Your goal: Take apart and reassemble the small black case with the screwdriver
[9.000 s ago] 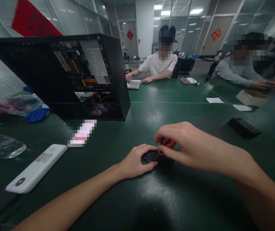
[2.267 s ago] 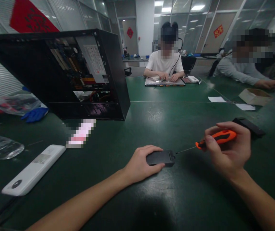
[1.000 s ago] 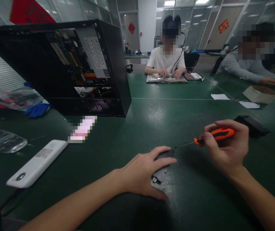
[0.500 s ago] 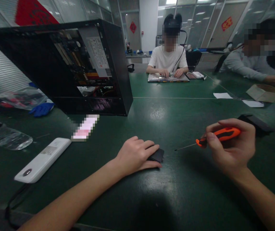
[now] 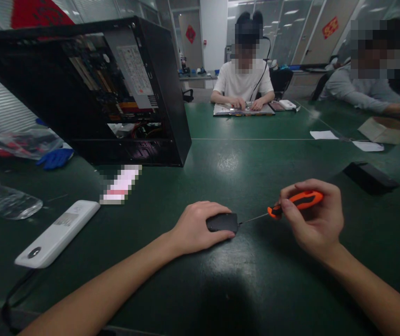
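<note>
On the table, my left hand is closed around a small black rectangular part, thumb along its near side and fingers along the far side. Its exact kind is not clear. My right hand grips a screwdriver by its orange and black handle. The thin shaft points left and slightly down, its tip at the right end of the black part; whether they touch I cannot tell.
An open black computer case stands at the back left. Nearer lie a white power bank, a clear bottle and blue gloves. A black block lies right. Across the green table a person works on a flat panel.
My right hand has moved left, bringing the screwdriver tip to the black part's end. The fingers of my left hand have shifted, showing more of the part's top.
</note>
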Demonstrator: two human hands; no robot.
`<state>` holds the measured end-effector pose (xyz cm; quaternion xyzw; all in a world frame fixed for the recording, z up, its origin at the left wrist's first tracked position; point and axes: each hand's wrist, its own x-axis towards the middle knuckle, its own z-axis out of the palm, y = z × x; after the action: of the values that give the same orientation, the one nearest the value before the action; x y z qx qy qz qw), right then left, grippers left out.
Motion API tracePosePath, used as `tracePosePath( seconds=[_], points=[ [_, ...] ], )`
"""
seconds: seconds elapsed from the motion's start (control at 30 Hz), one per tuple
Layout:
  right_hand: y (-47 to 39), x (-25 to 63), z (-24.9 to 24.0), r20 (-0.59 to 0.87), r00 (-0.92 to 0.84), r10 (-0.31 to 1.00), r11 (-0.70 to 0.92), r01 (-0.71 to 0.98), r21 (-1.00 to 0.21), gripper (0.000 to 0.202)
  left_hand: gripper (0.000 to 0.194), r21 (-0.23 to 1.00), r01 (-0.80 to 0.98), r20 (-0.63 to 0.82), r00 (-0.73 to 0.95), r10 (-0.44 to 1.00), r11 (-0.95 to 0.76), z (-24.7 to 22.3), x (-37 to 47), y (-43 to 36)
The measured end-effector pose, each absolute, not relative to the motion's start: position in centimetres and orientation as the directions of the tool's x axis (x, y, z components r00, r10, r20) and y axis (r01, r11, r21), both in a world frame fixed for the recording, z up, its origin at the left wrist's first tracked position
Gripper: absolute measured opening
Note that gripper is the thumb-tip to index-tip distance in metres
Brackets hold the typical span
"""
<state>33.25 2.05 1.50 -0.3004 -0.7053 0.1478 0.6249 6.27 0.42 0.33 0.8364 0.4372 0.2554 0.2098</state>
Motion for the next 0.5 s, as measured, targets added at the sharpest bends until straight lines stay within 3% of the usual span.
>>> tracePosePath(
  seconds=[0.5],
  points=[
    [2.28, 33.02, 1.04, 0.730, -0.016, 0.683, 0.719, 0.192, -0.668, 0.035, 0.044, 0.560, 0.661, 0.258, 0.434, 0.863, -0.499, -0.21, 6.53, 0.07]
  ],
)
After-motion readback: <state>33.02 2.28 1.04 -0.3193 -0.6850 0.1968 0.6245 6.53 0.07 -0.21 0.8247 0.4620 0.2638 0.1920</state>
